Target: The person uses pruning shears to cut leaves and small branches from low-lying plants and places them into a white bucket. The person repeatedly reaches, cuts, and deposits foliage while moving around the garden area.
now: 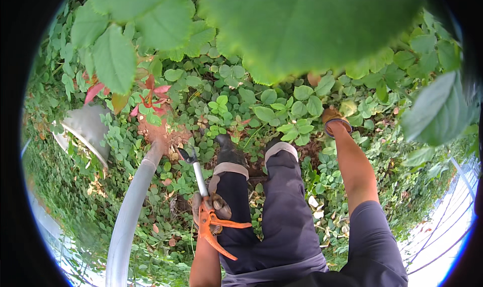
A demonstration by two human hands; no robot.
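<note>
My left hand (219,205), in a grey-brown glove, is closed round a pruner (205,219) in front of my left leg. The pruner has splayed orange handles and a silver shaft (200,179). Its dark head (187,155) points away from me, over low leaves. My right arm stretches out to the far right. There my right hand (334,118), in an orange-brown glove with a dark cuff, reaches in among green leaves (303,108); its fingers cannot be made out.
A grey pipe (133,206) rises on the left from bare reddish soil (160,131). Beyond it a grey bowl-shaped thing (90,128) lies tipped on its side. Large leaves (307,25) hang close across the top. My boots (230,151) stand in dense ground cover.
</note>
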